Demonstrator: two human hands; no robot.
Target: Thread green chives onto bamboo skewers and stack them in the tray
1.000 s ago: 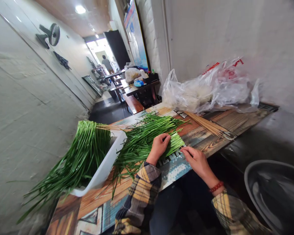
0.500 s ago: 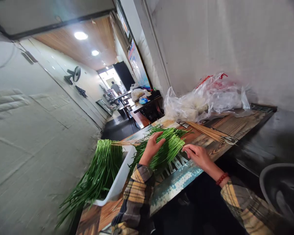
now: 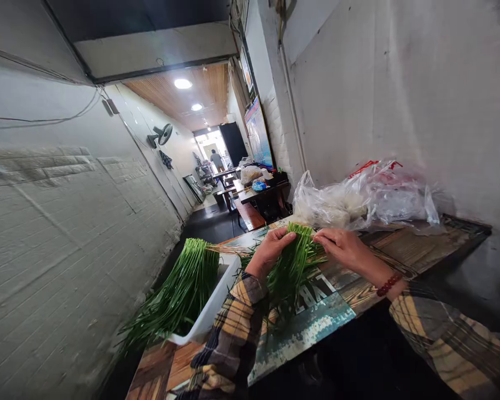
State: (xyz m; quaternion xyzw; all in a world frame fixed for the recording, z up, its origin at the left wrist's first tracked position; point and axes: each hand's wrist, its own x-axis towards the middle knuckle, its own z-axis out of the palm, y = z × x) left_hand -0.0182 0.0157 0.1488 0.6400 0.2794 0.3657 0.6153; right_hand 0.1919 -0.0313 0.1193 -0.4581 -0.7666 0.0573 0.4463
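My left hand (image 3: pixel 273 250) is closed around a bunch of green chives (image 3: pixel 298 244), cut ends up and leaves hanging towards the table edge. Close against the right side of that bunch, my right hand (image 3: pixel 344 250) pinches what looks like a thin bamboo skewer, mostly hidden by the fingers. More loose chives lie on the table behind and beside the bunch. To the left, a white tray (image 3: pixel 206 319) bears a thick row of chives (image 3: pixel 191 272) threaded on skewers (image 3: pixel 229 249), their long leaves drooping over the tray's side.
Clear plastic bags (image 3: pixel 358 197) with pale contents lie against the wall at the back of the wood-patterned table (image 3: pixel 416 250). Loose bamboo skewers (image 3: pixel 394 261) lie behind my right forearm. A brick wall borders the left. Farther off are tables, benches and a person (image 3: pixel 216 160).
My left hand has gone from hovering over the chive pile to gripping a bunch, raised with cut ends up. My right hand has come up beside it. The camera view has shifted.
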